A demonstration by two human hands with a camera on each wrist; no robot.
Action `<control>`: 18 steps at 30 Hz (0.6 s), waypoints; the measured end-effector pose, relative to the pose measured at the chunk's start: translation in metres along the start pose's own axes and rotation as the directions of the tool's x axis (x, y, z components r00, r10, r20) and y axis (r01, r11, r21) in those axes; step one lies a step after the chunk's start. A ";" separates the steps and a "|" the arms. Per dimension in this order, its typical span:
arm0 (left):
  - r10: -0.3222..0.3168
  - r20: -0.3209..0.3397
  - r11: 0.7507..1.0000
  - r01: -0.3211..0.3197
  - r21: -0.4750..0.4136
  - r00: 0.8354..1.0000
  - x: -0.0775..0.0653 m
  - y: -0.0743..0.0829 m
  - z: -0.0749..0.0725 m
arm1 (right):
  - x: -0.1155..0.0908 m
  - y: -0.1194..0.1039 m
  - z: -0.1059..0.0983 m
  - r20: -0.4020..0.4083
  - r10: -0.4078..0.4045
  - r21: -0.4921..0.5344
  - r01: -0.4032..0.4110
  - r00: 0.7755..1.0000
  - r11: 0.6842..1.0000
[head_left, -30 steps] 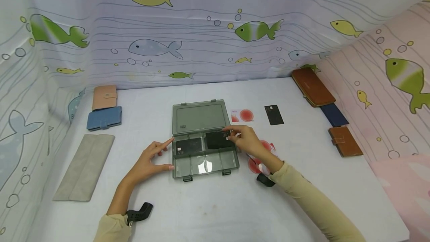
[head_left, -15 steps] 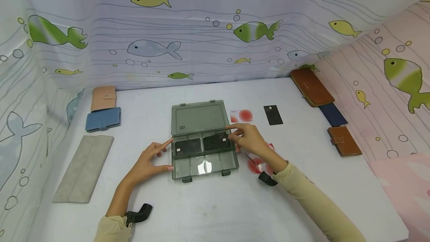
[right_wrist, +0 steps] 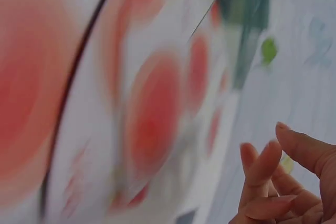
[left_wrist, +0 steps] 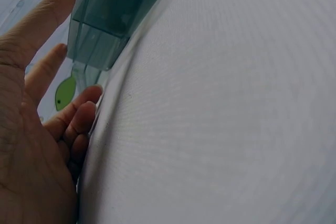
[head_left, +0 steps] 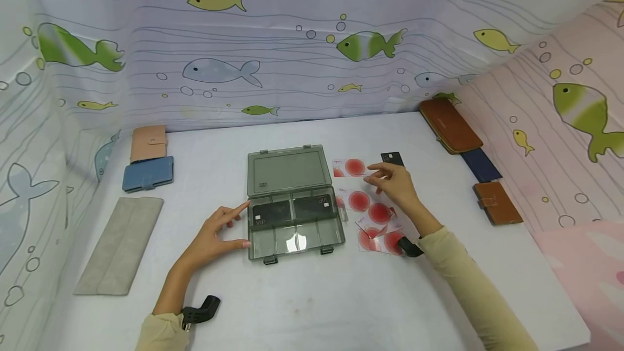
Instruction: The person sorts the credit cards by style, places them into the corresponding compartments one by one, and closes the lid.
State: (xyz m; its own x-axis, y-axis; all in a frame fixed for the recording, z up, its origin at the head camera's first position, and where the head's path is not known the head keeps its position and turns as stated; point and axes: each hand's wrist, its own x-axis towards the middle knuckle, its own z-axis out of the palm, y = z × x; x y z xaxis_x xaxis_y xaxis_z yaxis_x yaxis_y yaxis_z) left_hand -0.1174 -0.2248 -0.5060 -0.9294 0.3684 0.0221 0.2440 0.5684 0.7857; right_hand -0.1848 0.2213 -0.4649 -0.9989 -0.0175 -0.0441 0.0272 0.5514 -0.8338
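A translucent grey-green compartment box (head_left: 287, 169) lies with its lid swung back. Two black VIP cards (head_left: 273, 214) lie side by side in its rear row; the front row shows no cards. Against the box's left side rest the index fingertip and thumb of my left hand (head_left: 209, 238), spread apart. My right hand (head_left: 396, 186) hovers right of the box with nothing in its loosely bent fingers, as the right wrist view also shows. It partly covers a loose black card (head_left: 392, 157). Below and left of it lie several white cards with red circles (head_left: 359, 201).
At the left are a pink wallet (head_left: 148, 142), a blue wallet (head_left: 148, 174) and a long grey folded case (head_left: 119, 245). Along the right edge lie a brown zip purse (head_left: 450, 125), a navy wallet (head_left: 480, 164) and a brown wallet (head_left: 498, 203). Fish-print curtains (head_left: 219, 26) surround the table.
My right hand has let go of the right-hand black card, now flat in its compartment, and has moved up and right toward the loose black card. My left hand has stayed at the box.
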 end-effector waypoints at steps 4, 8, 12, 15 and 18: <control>0.005 0.003 1.000 -0.005 -0.001 1.000 0.000 -0.001 0.000 | 0.010 0.027 -0.015 -0.091 0.081 -0.022 -0.083 0.993 0.996; 0.004 0.004 1.000 -0.004 -0.004 1.000 0.000 -0.001 0.000 | 0.014 0.043 -0.026 -0.192 0.164 -0.070 -0.180 0.968 0.981; -0.002 0.002 1.000 0.002 -0.007 1.000 0.000 -0.001 0.000 | 0.015 0.048 -0.032 -0.269 0.258 -0.139 -0.303 0.928 0.943; -0.004 0.003 1.000 0.004 -0.005 1.000 0.000 -0.001 0.000 | 0.015 0.048 -0.032 -0.274 0.329 -0.172 -0.383 0.904 0.908; -0.004 0.003 1.000 0.004 -0.004 1.000 0.000 -0.001 0.000 | 0.015 0.047 -0.031 -0.249 0.369 -0.212 -0.423 0.895 0.881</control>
State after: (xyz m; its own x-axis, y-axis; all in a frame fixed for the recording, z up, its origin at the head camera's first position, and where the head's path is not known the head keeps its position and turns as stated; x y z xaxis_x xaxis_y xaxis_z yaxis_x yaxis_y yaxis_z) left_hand -0.1175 -0.2260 -0.5070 -0.9296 0.3682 0.0167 0.2387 0.5669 0.7884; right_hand -0.1999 0.2729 -0.4877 -0.8939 0.3956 -0.2105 0.4378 0.6704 -0.5991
